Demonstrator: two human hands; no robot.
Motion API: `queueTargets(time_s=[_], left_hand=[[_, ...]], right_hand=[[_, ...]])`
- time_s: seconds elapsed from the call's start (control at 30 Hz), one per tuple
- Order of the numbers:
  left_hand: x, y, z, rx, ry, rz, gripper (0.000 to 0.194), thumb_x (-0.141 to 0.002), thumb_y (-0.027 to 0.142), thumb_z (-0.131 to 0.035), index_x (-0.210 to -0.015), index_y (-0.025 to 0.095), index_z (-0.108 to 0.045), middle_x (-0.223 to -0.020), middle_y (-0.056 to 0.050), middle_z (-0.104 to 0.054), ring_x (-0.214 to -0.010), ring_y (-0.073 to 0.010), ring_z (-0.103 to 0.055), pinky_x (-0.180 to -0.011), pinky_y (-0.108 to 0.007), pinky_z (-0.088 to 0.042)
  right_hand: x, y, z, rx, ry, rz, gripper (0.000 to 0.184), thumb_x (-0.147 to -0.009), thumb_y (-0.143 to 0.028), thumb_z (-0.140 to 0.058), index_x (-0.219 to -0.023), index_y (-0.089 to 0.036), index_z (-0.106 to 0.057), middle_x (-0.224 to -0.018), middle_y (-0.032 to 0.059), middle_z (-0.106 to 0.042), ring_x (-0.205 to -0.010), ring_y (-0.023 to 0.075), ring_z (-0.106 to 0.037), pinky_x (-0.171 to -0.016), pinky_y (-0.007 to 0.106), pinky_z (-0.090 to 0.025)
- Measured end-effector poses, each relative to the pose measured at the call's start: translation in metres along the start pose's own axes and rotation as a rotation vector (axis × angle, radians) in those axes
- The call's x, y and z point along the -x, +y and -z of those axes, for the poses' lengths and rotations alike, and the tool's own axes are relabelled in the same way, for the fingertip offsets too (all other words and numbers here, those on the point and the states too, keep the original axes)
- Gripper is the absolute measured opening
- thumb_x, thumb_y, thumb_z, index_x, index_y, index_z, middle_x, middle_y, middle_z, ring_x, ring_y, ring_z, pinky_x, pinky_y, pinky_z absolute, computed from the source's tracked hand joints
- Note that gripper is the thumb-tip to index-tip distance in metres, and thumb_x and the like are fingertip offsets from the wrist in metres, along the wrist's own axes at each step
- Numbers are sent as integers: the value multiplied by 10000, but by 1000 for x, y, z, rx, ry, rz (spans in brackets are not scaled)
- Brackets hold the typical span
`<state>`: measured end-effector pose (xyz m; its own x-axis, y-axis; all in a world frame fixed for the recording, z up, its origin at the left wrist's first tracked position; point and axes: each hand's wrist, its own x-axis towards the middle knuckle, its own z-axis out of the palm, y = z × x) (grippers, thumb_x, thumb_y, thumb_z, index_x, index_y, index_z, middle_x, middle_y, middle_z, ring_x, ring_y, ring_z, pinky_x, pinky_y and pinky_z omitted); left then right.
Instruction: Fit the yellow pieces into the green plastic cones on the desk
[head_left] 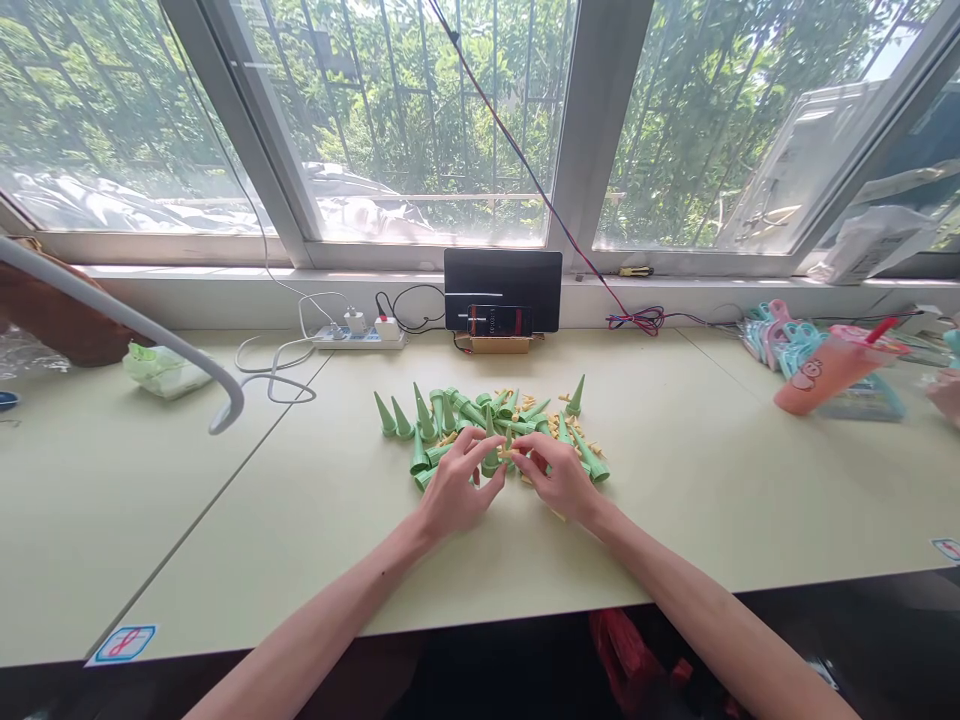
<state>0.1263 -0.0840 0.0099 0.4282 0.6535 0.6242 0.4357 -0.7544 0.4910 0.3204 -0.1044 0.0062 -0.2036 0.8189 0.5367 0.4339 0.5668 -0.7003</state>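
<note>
My left hand [463, 482] is closed around a green plastic cone [490, 452], held upright with its tip pointing up. Opposite it, my right hand [556, 474] pinches a small yellow plastic piece [509, 453] close to the cone's side; I cannot tell whether the two touch. Beyond both hands lies a pile of similar green cones [469, 408], some standing on their wide ends and others on their sides. Small yellow pieces [525, 404] are scattered among them, partly hidden by the cones and my fingers.
A tablet [502, 280] leans by the window with a phone [500, 320] before it. To its left is a power strip [360, 338] with cables. At right stand a pink cup [832, 370] and blue scissors-like items [799, 345]. A grey curved tube [150, 335] crosses the left side.
</note>
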Motion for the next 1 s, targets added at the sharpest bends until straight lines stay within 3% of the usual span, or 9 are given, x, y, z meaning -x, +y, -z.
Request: queueTargets(time_s=[0.7, 1.0], left_hand=[[0, 0, 0, -11, 12, -18, 294, -878, 196, -622, -1171, 217, -607, -1016, -52, -541, -695, -84, -555, -510, -185, -528], [1, 0, 0, -19, -1, -16, 300, -883, 206, -615, -1183, 226, -603, -1021, -50, -547, -685, -82, -567, -519, -193, -533]], right_hand=[[-1, -1, 1, -55, -52, -14, 183, -962, -336, -555, -992, -176, -638, -766, 34, -633, -549, 124, -479, -530, 262, -424], [0, 0, 0, -48, -85, -29, 195, -987, -342, -518, -950, -184, -627, -613, -31, -495, -529, 119, -410, -532, 259, -369]])
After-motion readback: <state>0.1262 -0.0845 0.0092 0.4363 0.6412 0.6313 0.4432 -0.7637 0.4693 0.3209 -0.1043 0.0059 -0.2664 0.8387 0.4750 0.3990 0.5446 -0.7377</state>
